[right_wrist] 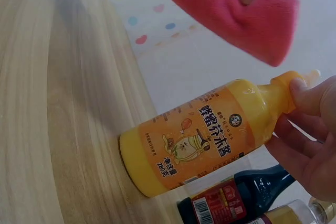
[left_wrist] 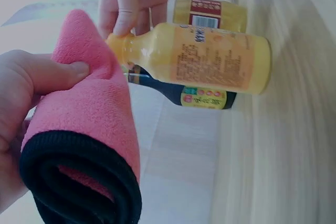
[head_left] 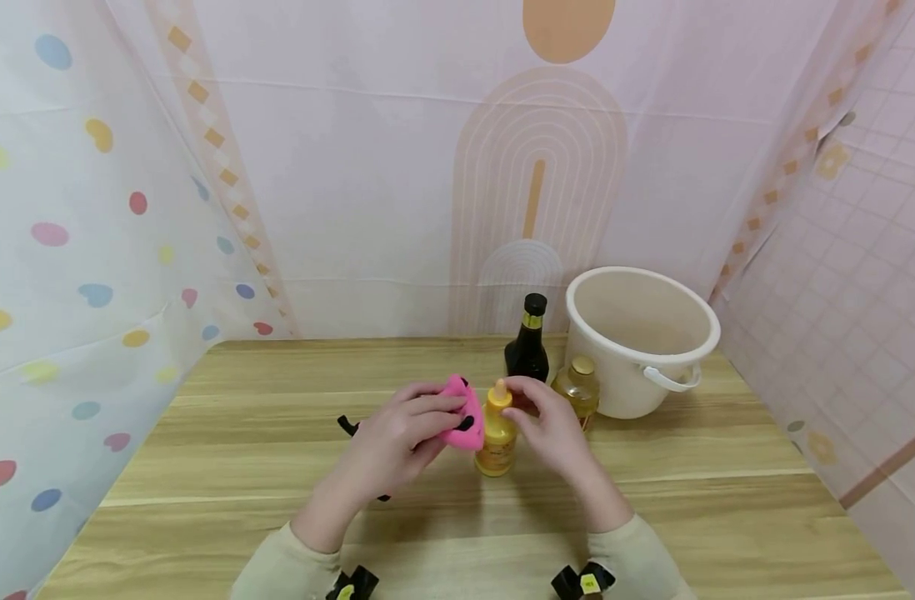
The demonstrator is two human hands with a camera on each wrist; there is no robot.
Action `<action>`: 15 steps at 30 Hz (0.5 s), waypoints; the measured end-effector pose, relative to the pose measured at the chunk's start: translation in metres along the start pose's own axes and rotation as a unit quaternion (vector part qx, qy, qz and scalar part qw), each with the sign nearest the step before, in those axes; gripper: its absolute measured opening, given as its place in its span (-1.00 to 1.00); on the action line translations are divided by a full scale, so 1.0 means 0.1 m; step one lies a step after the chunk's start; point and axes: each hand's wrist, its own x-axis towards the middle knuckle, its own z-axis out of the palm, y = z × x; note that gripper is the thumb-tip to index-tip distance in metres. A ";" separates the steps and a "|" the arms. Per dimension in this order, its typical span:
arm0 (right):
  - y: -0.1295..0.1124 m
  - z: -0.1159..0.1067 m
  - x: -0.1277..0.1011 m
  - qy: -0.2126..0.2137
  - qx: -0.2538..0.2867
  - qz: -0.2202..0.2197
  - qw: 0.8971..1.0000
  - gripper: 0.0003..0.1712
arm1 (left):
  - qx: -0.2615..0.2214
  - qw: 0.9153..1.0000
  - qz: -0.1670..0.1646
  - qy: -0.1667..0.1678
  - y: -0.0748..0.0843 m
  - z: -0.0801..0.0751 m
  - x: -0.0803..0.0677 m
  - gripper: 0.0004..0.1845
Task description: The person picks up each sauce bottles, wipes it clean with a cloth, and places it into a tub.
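A yellow squeeze bottle (head_left: 497,437) (left_wrist: 210,59) (right_wrist: 194,135) stands on the wooden table (head_left: 240,442). My right hand (head_left: 549,425) (right_wrist: 310,129) pinches its neck and cap with the fingertips (left_wrist: 128,11). My left hand (head_left: 397,437) (left_wrist: 26,98) grips a folded pink cloth with a black edge (head_left: 461,415) (left_wrist: 86,135) (right_wrist: 236,11), held just left of the bottle's top, touching or almost touching it.
A dark sauce bottle (head_left: 527,346) (left_wrist: 184,94) (right_wrist: 236,198) and a clear bottle of golden liquid (head_left: 577,387) (left_wrist: 210,14) stand right behind. A white bucket (head_left: 641,337) sits at the back right. Patterned curtains enclose the table on three sides.
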 end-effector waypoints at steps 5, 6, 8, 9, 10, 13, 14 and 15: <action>0.01 -0.02 0.01 -0.003 -0.006 0.003 1.000 -0.62 | 0.004 0.999 0.008 0.038 -0.01 0.04 0.14 -0.66; 0.01 -0.02 0.01 -0.003 -0.006 0.004 1.000 -0.63 | 0.008 0.999 0.011 0.043 -0.01 0.06 0.16 -0.65; 0.01 -0.03 0.01 -0.001 -0.004 0.007 1.000 -0.63 | 0.012 0.999 0.012 0.049 -0.01 0.10 0.19 -0.65; 0.01 -0.03 0.01 0.000 -0.003 0.008 1.000 -0.62 | 0.015 0.998 0.013 0.053 -0.01 0.12 0.20 -0.65; 0.01 -0.03 0.01 0.001 -0.002 0.008 1.000 -0.62 | 0.018 0.998 0.014 0.058 -0.01 0.15 0.20 -0.64; 0.01 -0.03 0.01 0.004 0.001 0.012 1.000 -0.62 | 0.024 0.997 0.012 0.070 0.00 0.22 0.19 -0.62; 0.01 -0.04 0.01 0.005 0.001 0.015 1.000 -0.62 | 0.025 0.997 0.011 0.073 0.00 0.24 0.18 -0.62; 0.00 -0.04 0.02 0.005 0.001 0.016 1.000 -0.62 | 0.026 0.997 0.011 0.076 0.00 0.26 0.18 -0.61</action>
